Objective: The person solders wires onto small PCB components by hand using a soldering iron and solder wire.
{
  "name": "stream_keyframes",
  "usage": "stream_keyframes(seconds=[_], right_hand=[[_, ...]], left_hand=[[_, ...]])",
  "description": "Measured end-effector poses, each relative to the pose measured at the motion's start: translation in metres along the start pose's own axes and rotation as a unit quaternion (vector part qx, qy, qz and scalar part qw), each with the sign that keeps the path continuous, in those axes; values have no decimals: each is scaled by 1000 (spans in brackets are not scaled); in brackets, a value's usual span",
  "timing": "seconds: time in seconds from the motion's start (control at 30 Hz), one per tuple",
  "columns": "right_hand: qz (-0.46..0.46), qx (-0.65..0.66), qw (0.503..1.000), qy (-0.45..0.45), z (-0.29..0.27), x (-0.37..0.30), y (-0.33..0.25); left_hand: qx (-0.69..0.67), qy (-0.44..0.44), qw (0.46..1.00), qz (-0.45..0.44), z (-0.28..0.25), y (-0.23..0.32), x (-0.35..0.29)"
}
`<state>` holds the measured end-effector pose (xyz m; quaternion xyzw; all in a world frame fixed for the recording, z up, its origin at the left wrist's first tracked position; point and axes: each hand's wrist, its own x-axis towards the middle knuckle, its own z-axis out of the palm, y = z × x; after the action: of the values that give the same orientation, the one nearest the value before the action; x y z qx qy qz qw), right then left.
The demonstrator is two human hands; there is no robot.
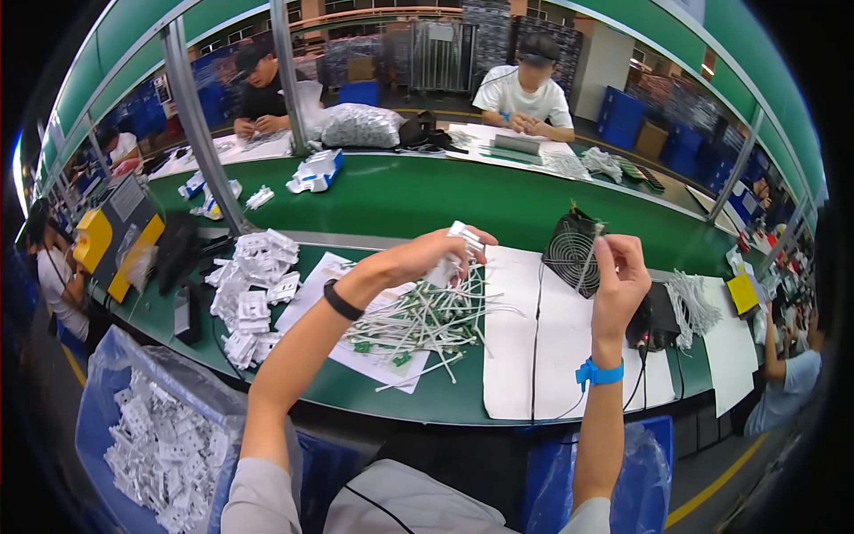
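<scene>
My left hand [427, 253] is closed around a white plastic housing [442, 271], held above the heap of white cables [427, 313] with small green circuit boards on their ends. The heap lies partly on a sheet of white paper [399, 384]. Raised on the right, my right hand [624, 274] pinches a thin white cable [587, 264] between thumb and finger. A small piece shows at the cable's upper end, too small to make out. Behind that cable stands a black fan [560, 251] with a round wire guard.
White housings [253, 307] are piled left on the green bench; more fill a lined blue bin [233, 400] below. White board [516, 383] covers the bench's middle. White cables [693, 307] lie right of a black box [660, 319]. Two people [527, 93] [260, 89] work across the green conveyor [400, 191].
</scene>
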<state>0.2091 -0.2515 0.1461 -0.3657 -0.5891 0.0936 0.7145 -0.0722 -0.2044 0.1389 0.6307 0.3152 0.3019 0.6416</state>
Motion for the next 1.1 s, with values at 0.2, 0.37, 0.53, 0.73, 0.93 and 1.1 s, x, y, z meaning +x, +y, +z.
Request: stream_keyframes(seconds=[0.2,0.37,0.53,0.73,0.93,1.1], right_hand=[[21,-7,972,-235,8,-15,-22],[66,28,952,-298,26,-24,-22],[126,44,932,-337,23,-24,-14],[217,73,875,-426,25,-24,-17],[234,49,878,-414,18,-33,8],[182,61,898,-396,17,-42,16]], left_hand=[[-176,-117,977,-26,24,7,-4],[-186,-128,974,-28,28,-8,-5],[-197,-164,965,-49,27,-21,-1],[-200,-207,950,-119,22,-31,-8],[-203,-226,945,-118,23,-45,4],[-203,-200,946,-153,22,-43,4]])
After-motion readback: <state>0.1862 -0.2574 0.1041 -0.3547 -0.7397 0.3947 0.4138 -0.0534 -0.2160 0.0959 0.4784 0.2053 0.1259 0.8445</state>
